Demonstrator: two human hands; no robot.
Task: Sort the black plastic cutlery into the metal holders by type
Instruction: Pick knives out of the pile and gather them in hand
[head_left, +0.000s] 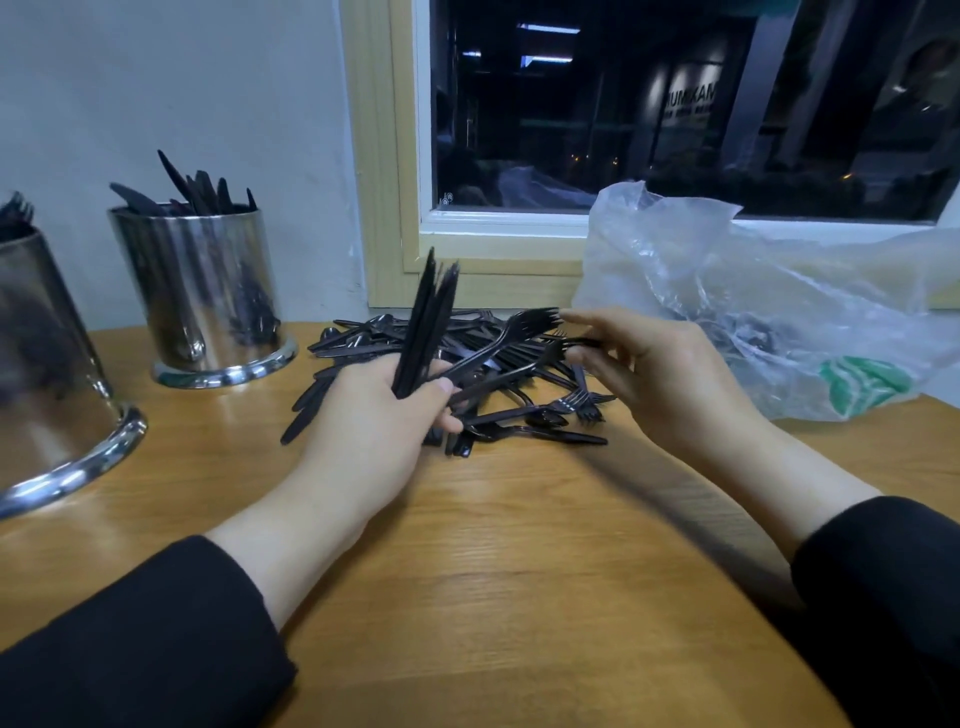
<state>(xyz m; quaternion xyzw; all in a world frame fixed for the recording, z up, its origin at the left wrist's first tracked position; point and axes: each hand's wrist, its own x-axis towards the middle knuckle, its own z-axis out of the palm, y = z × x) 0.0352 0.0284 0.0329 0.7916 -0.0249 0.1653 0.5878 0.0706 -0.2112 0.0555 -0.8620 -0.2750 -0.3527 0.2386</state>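
Her left hand (387, 415) grips a bundle of black cutlery (428, 322) upright over the loose pile (467, 364); the right hand (660, 374), fingers pinching a fork (524, 322), hovers just beside it. Two metal holders (202, 291) stand left of the pile.

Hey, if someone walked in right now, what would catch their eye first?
Probably the pile of black cutlery mid-table, with the left hand gripping an upright bundle and the right hand pinching a fork. Next, the shiny metal holder of knives back left.

1 head view, looking forward-down, close over table (493, 571), facing window (675, 104).
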